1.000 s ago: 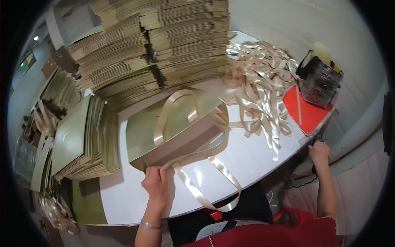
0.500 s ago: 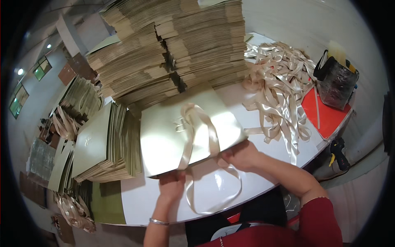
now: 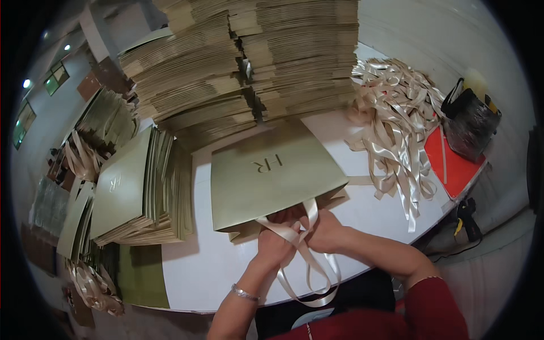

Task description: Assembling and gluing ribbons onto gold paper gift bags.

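Paper bag (image 3: 277,184) lies face up, ribbon strands (image 3: 311,211) crossed at its mouth

It sits in the middle of the white table (image 3: 192,283), mouth toward the near edge; the left hand (image 3: 277,243) is half curled at that mouth, a strand running over it; the right hand (image 3: 324,233) bends in beside it, fingertips hidden under the bag; whether either pinches anything, I cannot tell.

Likeliest trouble is a twisted or tangled handle, since the strands cross right where the hands meet; the bag's edge may crease if fingers press it from below; one loose ribbon end (image 3: 360,180) from the heap (image 3: 396,113), just beside the bag's right corner, might get dragged along; the glue gun (image 3: 467,220), just off the table's right edge, seems near enough to the right elbow to be knocked.

Counted: one bag at the hands; two strands at its mouth, the loops overlapping too much to number; one ribbon heap toward the far right corner, too tangled to count; two columns of folded bags (image 3: 300,68) along the far edge; one big block of flat bags (image 3: 122,192) by the left edge, layers uncountable; one green sheet (image 3: 141,277) at the near left corner; one red sheet (image 3: 445,161) and one dark wrapped container (image 3: 473,127) at the right edge; one glue gun; one bracelet (image 3: 245,293).
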Available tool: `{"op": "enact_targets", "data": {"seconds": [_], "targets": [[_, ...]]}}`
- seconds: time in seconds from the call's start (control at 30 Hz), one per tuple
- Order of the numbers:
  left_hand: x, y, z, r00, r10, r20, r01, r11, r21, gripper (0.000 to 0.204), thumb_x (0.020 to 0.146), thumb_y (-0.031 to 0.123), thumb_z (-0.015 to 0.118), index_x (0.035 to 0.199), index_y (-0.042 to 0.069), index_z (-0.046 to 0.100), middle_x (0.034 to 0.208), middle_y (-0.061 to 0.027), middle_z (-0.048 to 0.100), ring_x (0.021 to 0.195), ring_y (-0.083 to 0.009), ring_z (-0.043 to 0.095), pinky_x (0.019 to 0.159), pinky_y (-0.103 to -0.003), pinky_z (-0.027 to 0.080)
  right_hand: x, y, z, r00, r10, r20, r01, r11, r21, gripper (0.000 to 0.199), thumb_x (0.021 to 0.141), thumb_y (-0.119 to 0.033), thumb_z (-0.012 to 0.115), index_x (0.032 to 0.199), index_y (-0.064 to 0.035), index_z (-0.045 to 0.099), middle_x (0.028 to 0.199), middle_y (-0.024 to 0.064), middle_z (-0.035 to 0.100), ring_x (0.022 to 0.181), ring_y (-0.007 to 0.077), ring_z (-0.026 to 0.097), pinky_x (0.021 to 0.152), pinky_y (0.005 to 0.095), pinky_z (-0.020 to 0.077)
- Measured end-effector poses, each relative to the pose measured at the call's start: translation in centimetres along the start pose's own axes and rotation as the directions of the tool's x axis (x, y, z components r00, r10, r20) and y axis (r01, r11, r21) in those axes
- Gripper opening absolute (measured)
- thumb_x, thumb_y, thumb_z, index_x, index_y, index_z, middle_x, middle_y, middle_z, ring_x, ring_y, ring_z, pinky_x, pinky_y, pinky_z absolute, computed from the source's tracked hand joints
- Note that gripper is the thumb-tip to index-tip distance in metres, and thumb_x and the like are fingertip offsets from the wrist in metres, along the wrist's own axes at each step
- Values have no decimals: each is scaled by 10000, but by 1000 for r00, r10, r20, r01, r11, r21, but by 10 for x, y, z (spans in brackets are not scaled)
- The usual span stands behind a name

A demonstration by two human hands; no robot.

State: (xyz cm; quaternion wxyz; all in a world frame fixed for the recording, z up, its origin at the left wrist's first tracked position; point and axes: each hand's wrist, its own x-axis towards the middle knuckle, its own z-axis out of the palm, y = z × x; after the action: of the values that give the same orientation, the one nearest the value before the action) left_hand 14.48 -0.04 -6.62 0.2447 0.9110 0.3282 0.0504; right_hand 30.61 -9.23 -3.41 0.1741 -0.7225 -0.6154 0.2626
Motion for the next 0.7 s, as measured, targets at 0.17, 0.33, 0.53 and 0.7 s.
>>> {"op": "enact_targets", "data": {"seconds": [0.17, 0.33, 0.53, 0.7], "targets": [[-21, -30, -9, 993, 33, -113, -12, 985, 175, 401, 858, 293, 517, 1209, 100, 515, 1003, -179, 624, 970, -349, 576, 835, -439, 455, -13, 63, 3, 842, -334, -423, 157, 903, -401, 415, 913, -319, 372, 1021, -14, 633, 1182, 213, 542, 1076, 351, 525, 934, 435, 397], [-44, -36, -14, 843, 217, -492, -58, 946, 318, 462, 851, 302, 532, 1242, 61, 494, 1030, -193, 620, 962, -367, 592, 831, -413, 477, -43, 48, -3, 969, -221, -108, 188, 950, -251, 413, 892, -301, 452, 1195, -39, 552, 1080, 177, 588, 1021, 357, 539, 912, 426, 417], [-108, -18, -20, 978, 177, -107, -178, 984, -1, 342, 791, 110, 531, 1124, 68, 597, 998, -148, 619, 871, -333, 603, 753, -400, 491, -102, 50, 13, 940, -310, -143, 319, 947, 45, 309, 842, -222, 536, 1089, -43, 584, 1094, 151, 572, 1026, 340, 524, 897, 424, 413], [-66, 26, 23, 891, 451, 48, -452, 870, 198, 385, 802, 97, 537, 1186, 72, 517, 1062, -153, 575, 924, -340, 584, 803, -455, 455, -106, 26, 17, 915, -400, -47, 370, 789, 490, 437, 873, -262, 541, 1207, 18, 503, 1214, 182, 505, 1133, 299, 492, 962, 385, 379]]}}
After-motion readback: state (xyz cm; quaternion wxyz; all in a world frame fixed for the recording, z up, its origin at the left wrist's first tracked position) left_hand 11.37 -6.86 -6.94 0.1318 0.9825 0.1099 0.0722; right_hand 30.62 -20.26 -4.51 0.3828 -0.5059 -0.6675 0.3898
